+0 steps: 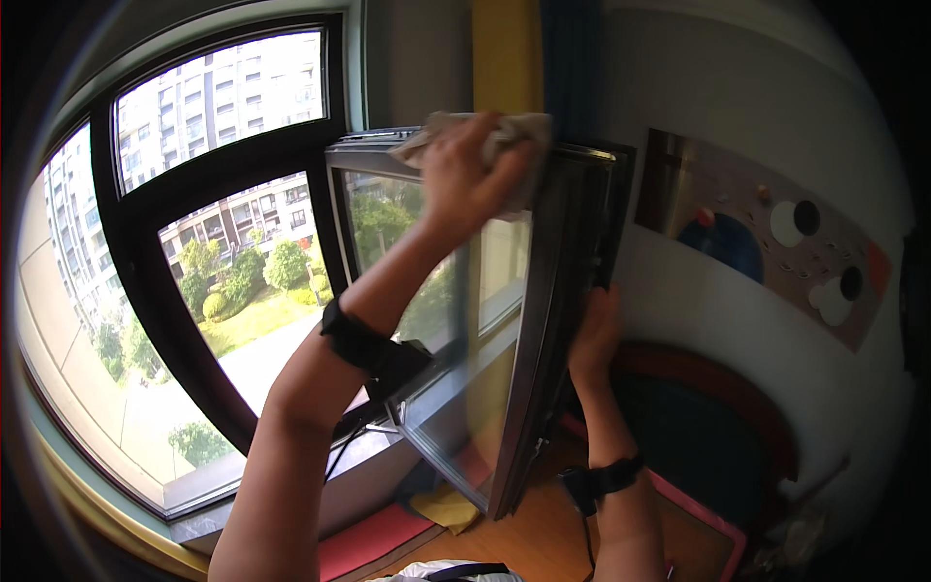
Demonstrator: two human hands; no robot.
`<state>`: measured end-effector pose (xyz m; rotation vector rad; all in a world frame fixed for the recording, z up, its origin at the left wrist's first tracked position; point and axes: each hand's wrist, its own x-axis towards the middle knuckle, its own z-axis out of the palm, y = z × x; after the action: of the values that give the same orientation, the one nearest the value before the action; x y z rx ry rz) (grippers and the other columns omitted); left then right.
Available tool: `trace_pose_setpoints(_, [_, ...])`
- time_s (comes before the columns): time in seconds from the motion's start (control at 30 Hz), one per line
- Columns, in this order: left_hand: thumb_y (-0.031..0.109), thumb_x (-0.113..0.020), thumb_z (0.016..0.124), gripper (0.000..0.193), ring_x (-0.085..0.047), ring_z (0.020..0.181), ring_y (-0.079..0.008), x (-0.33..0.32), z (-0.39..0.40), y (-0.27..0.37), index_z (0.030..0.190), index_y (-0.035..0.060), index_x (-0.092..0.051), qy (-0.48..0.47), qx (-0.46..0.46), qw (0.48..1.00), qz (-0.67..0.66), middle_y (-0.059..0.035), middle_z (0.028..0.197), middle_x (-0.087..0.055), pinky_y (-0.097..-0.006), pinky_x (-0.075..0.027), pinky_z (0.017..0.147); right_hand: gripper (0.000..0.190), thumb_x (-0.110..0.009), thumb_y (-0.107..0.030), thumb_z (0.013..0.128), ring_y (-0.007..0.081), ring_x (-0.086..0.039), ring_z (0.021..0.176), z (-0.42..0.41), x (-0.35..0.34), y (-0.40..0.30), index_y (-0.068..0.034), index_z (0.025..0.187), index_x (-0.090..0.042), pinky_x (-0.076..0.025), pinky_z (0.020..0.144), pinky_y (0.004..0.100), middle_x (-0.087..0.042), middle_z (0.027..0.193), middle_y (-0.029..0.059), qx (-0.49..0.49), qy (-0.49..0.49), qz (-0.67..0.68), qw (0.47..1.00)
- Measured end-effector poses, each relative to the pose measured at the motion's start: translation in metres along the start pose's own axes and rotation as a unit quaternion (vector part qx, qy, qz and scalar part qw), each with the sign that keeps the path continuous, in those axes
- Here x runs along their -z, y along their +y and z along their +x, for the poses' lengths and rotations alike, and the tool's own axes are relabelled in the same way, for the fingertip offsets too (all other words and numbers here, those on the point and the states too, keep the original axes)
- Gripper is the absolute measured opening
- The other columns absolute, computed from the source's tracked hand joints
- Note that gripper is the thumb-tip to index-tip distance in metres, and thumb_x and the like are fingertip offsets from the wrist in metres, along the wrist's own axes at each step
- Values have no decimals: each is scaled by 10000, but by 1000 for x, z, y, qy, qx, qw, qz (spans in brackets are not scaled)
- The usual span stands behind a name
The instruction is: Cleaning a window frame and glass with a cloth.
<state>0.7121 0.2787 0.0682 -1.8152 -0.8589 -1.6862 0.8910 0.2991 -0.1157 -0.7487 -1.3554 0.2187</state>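
My left hand (pixel 469 171) holds a crumpled light-coloured cloth (pixel 527 134) against the upper part of an open window sash (pixel 520 378), over the top rail and the glass. Slight blur lies on this hand and the cloth. The sash has a dark metal frame and swings inward into the room. At its free side edge, lower down, my right hand (pixel 598 331) grips the frame, with part of the fingers hidden in the dark. A black strap with a small device sits on each of my forearms.
To the left are fixed window panes (pixel 222 102) in a dark frame (pixel 142 247). A stone sill (pixel 211 520) runs below. Under the sash lie a pink mat (pixel 378 538) and a yellow cloth (pixel 447 507) on a wooden surface. A dark headboard-like panel (pixel 698 415) and a poster (pixel 771 233) stand right.
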Motion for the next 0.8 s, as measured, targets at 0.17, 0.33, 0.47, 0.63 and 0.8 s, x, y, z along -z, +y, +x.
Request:
trace_pose_setpoints(0.17, [359, -676, 746, 332, -636, 788, -372, -15, 5, 59, 852, 52, -608, 14, -83, 994, -62, -150, 806, -650, -448, -483, 741, 309, -359, -237, 1058, 191, -555, 809, 1, 0, -4, 5, 1143, -531, -444, 747, 331, -612, 891, 120, -22, -17, -19, 999])
trace_pose_setpoints(0.33, [330, -683, 745, 335, -637, 834, -362, -9, 3, 31, 910, 46, -616, 6, -137, 984, -109, -152, 856, -646, -438, -489, 772, 300, -369, -226, 1054, 187, -563, 814, -2, 0, -3, 6, 1150, -532, -452, 759, 325, -616, 881, 107, -15, 5, -5, 1000])
trace_pose_setpoints(0.47, [300, -685, 751, 358, -633, 877, -354, -3, 0, -4, 968, 22, -621, 7, -164, 981, -107, -156, 910, -639, -423, -489, 792, 261, -368, -164, 1048, 174, -561, 834, -4, 7, -7, 11, 1138, -538, -449, 771, 319, -615, 896, 105, -33, -19, -17, 999])
trace_pose_setpoints(0.63, [265, -670, 767, 380, -621, 900, -378, 10, -4, -74, 1028, -4, -609, 41, -106, 991, -65, -194, 935, -633, -434, -472, 819, 231, -375, -130, 1042, 157, -548, 841, -3, 10, -11, 9, 1101, -550, -436, 770, 307, -601, 889, 93, 10, -6, -9, 1000])
trace_pose_setpoints(0.8, [199, -677, 856, 397, -610, 1021, -368, 40, -16, -181, 1164, -37, -594, 69, 27, 995, 65, -223, 1083, -640, -410, -470, 888, 243, -429, -210, 1037, 176, -552, 603, 2, -1, -17, -8, 953, -536, -430, 569, 319, -563, 675, 112, 95, 57, -35, 993])
